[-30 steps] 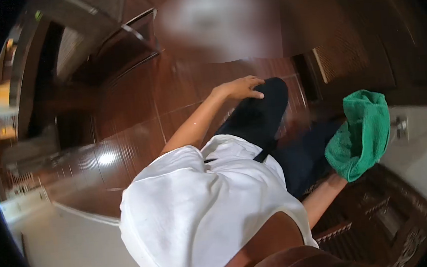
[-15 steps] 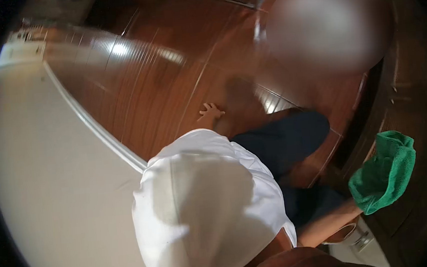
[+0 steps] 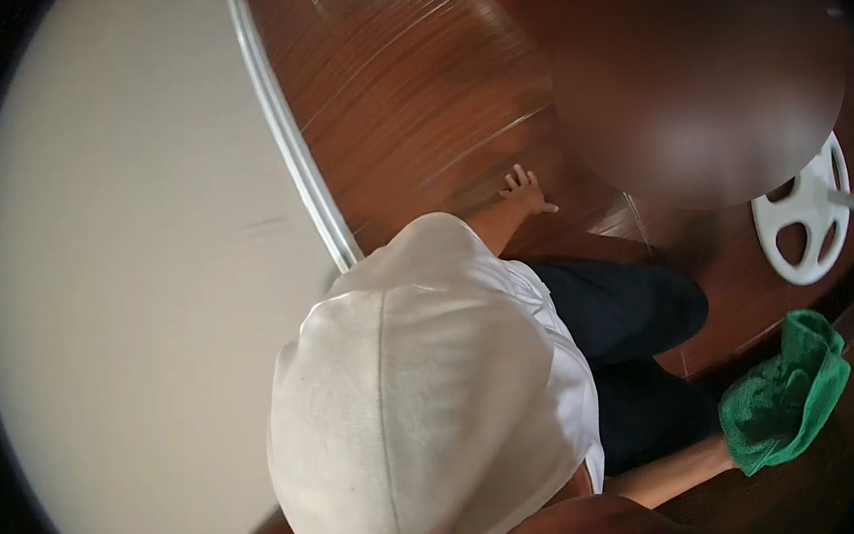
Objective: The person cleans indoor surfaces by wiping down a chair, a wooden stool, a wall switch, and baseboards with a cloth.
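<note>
My left hand [image 3: 526,191] is open, fingers spread, at the brown wooden floor [image 3: 414,97]; whether the palm presses on it I cannot tell. It holds nothing. Out to the right, a green cloth [image 3: 786,394] covers my right hand, which holds it; the fingers are hidden in its folds. The cloth looks like a towelling rag and hangs over dark brown wood. Between the two arms are my bent legs in dark trousers [image 3: 630,301], and my white shirt [image 3: 428,407] fills the lower middle.
A pale wall [image 3: 148,289] with a white skirting strip [image 3: 286,127] runs along the left. At the right is a white oval piece with cut-out openings [image 3: 794,273] and a pale rod. A large blurred patch hides the upper right.
The view has turned, so the wall takes up more of the left and the white oval piece now shows. My left hand stays spread; the cloth remains in my right.
</note>
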Tool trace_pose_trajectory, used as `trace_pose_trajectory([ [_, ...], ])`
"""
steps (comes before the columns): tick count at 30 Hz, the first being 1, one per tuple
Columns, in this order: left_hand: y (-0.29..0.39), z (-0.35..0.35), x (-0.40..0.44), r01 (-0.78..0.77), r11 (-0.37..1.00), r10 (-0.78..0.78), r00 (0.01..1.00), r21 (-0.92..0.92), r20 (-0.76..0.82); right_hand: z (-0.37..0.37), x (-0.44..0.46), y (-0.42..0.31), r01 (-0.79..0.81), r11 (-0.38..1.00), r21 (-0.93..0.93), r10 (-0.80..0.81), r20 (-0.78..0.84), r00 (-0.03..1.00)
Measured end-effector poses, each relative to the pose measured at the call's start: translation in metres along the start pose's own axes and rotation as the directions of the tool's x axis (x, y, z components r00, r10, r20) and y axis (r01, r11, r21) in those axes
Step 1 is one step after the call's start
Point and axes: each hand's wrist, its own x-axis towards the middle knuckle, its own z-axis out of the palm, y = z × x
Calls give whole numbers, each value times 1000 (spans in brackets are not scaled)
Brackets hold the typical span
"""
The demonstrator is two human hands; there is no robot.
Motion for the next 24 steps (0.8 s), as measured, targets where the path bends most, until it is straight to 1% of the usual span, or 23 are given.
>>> trace_pose_trajectory([
  [1,-38,3,-29,-16,1000,16,1000,4,-8,-12,-7,-26,-6,998,56,7,-9,1000],
  [2,-35,-10,-39,-35,999,35,999,18,-12,-14,5,-31,-22,995,102,23,-15,1000],
  [3,-67,-14,-57,-35,999,35,999,24,-3,-28,0,-57,-35,987,159,37,-10,999],
  [5,-136,-1,-108,-47,999,47,999,24,-15,-61,-22,-119,-13,961,276,18,-16,1000],
  [7,-240,42,-171,-82,997,81,991,-9,-103,-109,-63,-188,-4,908,420,-2,15,1000],
  [8,-288,62,-205,-94,995,89,985,-28,-145,-124,-68,-217,2,873,488,-26,41,999],
  [9,-228,10,-219,-120,991,111,982,-53,-152,-121,-9,-200,-35,821,570,-20,90,996],
  [10,-189,-40,-234,-137,988,126,981,-68,-148,-120,32,-193,-90,771,631,0,140,990],
  [11,-235,-13,-280,-163,981,144,974,-100,-173,-150,26,-220,-108,704,702,-27,179,984],
  [12,-259,1,-325,-158,971,116,967,-180,-225,-174,31,-238,-141,629,765,-44,217,975],
  [14,-348,33,-412,-190,928,71,935,-321,-348,-232,21,-306,-209,470,857,-106,290,951],
  [15,-406,74,-445,-187,878,-42,887,-441,-460,-257,15,-345,-239,401,884,-167,327,930],
  [16,-428,66,-450,-198,819,-156,827,-539,-541,-254,36,-374,-293,334,896,-203,371,906],
  [17,-440,62,-491,-99,792,-293,805,-603,-516,-262,41,-396,-351,264,898,-227,411,883],
  [18,-480,94,-565,-18,741,-423,764,-671,-488,-295,24,-435,-386,194,902,-280,428,859],
  [20,-563,150,-690,270,669,-594,755,-693,-279,-360,-8,-525,-468,73,881,-402,456,794],
  [22,-643,227,-765,340,485,-667,740,-806,-90,-433,-48,-630,-550,-5,835,-533,463,708],
  [23,-601,186,-740,407,397,-685,728,-822,30,-393,-13,-636,-612,-13,791,-567,498,656],
  [24,-605,197,-748,364,450,-644,765,-815,-15,-408,-28,-669,-644,-18,765,-602,506,618],
])
